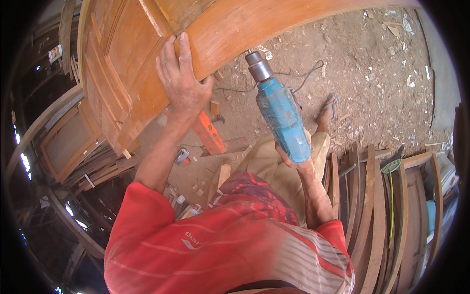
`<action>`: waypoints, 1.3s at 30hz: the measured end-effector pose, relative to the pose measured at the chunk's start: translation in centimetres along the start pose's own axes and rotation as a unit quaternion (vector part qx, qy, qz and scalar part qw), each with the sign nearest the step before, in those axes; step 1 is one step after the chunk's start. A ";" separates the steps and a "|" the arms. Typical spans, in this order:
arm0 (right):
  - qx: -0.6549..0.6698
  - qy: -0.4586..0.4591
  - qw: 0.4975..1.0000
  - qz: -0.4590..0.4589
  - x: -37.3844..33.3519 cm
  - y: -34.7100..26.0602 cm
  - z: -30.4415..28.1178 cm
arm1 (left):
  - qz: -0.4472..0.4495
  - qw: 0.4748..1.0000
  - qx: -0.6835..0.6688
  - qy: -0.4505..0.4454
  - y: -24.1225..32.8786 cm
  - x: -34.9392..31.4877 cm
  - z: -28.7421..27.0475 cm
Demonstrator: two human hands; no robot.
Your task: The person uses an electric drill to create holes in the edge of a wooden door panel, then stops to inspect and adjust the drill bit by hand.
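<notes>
A brown wooden door with raised panels spans the upper left and top. My left hand lies on it near its lower edge, fingers stretched flat over the wood and thumb out to the side. My right hand is wrapped round the rear of a blue power drill, whose body hides most of the fingers. The drill's metal chuck points up toward the door's edge. A short bit shows at its tip; whether it touches the wood I cannot tell.
An orange bar with holes stands below the door. A dark cable crosses the dirt floor, which is strewn with wood chips. Curved wooden pieces stand at the right, near a green strainer. More timber is stacked at left.
</notes>
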State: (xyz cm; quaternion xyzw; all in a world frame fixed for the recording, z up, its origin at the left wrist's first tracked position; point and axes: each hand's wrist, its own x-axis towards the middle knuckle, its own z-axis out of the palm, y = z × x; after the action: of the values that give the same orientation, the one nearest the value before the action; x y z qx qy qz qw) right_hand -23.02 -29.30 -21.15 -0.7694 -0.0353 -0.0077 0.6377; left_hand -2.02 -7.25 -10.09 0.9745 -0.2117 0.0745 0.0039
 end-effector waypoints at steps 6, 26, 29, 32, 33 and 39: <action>0.052 -0.018 0.996 0.076 0.0 -0.2 -0.3 | 0.000 1.000 -0.001 -0.003 -0.2 -0.2 0.0; 0.034 -0.008 0.997 0.073 -0.4 0.8 0.5 | 0.001 1.000 0.000 0.008 -0.1 -0.1 0.1; -0.014 -0.020 0.999 0.029 0.2 0.4 0.1 | 0.001 1.000 0.002 0.005 -0.2 -0.2 0.2; -0.032 -0.017 0.999 0.013 -0.3 0.8 0.5 | 0.001 1.000 -0.003 0.010 -0.1 -0.1 0.1; -0.045 -0.016 0.999 0.000 -0.7 1.0 0.7 | 0.000 1.000 -0.005 0.009 -0.1 -0.1 0.1; 0.062 -0.012 0.994 0.093 -0.4 0.7 0.5 | -0.007 1.000 -0.009 0.005 -0.1 -0.3 0.2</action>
State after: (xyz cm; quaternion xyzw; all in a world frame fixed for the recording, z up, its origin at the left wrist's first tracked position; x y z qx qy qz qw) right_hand -23.38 -28.93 -21.94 -0.7284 0.0285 0.0628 0.6817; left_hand -2.16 -7.02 -10.33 0.9755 -0.2052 0.0775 0.0143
